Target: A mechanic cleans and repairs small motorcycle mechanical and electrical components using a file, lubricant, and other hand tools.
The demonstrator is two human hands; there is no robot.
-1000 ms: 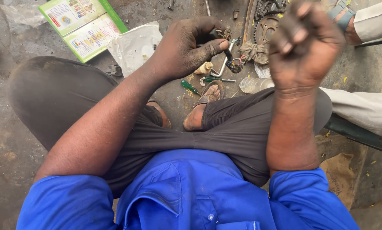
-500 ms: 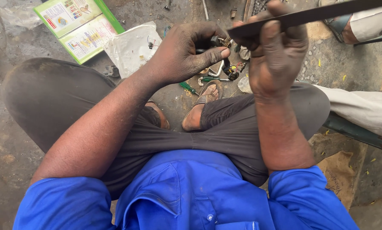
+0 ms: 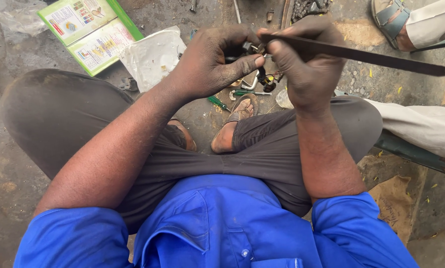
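Since half a second ago, right hand (image 3: 309, 69) is swinging long flat metal bar (image 3: 361, 52) down level onto small metal part (image 3: 252, 48); left hand (image 3: 210, 64) fingers are pinching that part steady, above green booklet's (image 3: 91, 31) right side.

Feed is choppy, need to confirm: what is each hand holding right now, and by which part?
Right hand grips a flat dark metal bar near its left end. Left hand pinches a small metal part, mostly hidden.
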